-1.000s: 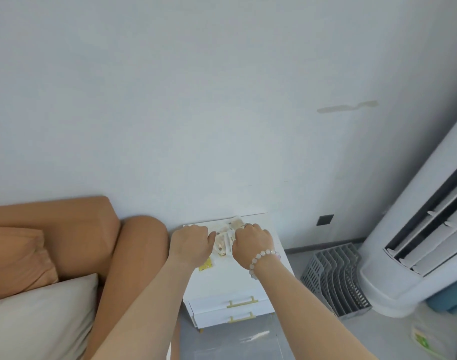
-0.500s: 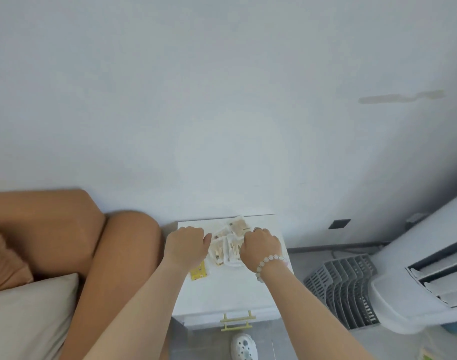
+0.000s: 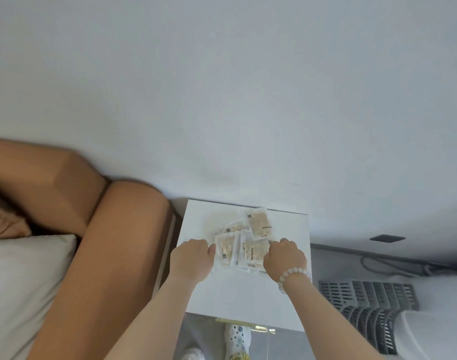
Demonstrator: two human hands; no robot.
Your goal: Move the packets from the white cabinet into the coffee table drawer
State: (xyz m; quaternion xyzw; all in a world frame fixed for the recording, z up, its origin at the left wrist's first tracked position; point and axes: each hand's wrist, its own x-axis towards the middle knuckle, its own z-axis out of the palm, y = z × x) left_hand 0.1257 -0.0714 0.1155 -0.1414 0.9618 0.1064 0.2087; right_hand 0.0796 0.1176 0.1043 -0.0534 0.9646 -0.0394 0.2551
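Several clear packets [image 3: 248, 242] with beige contents lie in a loose overlapping pile on top of the white cabinet [image 3: 248, 294], which stands against the wall. My left hand [image 3: 192, 258] is at the pile's left edge, fingers curled, thumb against the outermost packet. My right hand [image 3: 284, 257], with a bead bracelet on the wrist, curls over the pile's right edge. One packet [image 3: 259, 223] sits slightly apart at the back of the pile. The coffee table drawer is out of view.
An orange sofa arm [image 3: 113, 255] and a pale cushion [image 3: 22, 281] flank the cabinet on the left. A grey slotted rack [image 3: 365, 302] and a white appliance [image 3: 435, 331] stand on the floor at right. A gold drawer handle [image 3: 235, 322] and shoes [image 3: 236, 339] show below.
The view has shifted closer and more directly over the cabinet top. Both hands stay at the sides of the pile, a little closer together. The small yellow slip by my left hand is out of sight.
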